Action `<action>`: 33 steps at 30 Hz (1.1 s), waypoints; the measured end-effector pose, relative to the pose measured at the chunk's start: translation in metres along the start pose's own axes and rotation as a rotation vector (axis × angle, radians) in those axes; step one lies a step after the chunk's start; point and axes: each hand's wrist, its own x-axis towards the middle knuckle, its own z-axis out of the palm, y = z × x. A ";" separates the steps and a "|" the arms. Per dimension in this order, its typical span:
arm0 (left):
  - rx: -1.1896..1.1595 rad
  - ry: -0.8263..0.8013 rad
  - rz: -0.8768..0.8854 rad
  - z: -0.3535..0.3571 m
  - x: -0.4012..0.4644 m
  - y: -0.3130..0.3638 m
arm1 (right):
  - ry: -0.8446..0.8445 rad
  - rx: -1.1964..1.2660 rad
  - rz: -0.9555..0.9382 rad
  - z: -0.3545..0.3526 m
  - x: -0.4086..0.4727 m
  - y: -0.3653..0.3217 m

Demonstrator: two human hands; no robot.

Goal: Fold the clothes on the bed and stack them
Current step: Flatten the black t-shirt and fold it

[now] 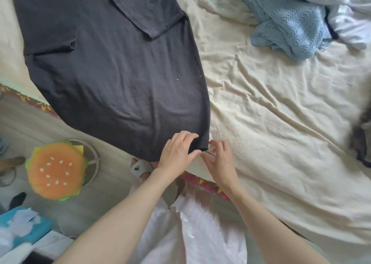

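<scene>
Black t-shirt (112, 72) spread flat on the cream bed (271, 123)

Left hand (176, 151) pinches the shirt's bottom corner; right hand (218, 159) sits just beside it, fingers loosely curled, grasping nothing.

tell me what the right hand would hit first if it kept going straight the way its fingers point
The right hand points up-left at the bottom corner of the dark grey cotton t-shirt, beside the left hand. It would probably meet that hem corner first; the blur hides whether it touches already.
</scene>
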 end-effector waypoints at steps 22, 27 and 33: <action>0.107 0.066 0.165 -0.013 0.000 0.023 | 0.106 0.016 0.079 -0.013 0.007 0.010; 0.317 -0.015 0.297 0.002 0.013 0.037 | -0.016 0.339 0.376 -0.024 0.011 0.016; 0.321 -0.153 0.268 0.021 0.028 0.028 | 0.160 0.333 0.356 -0.033 0.014 0.012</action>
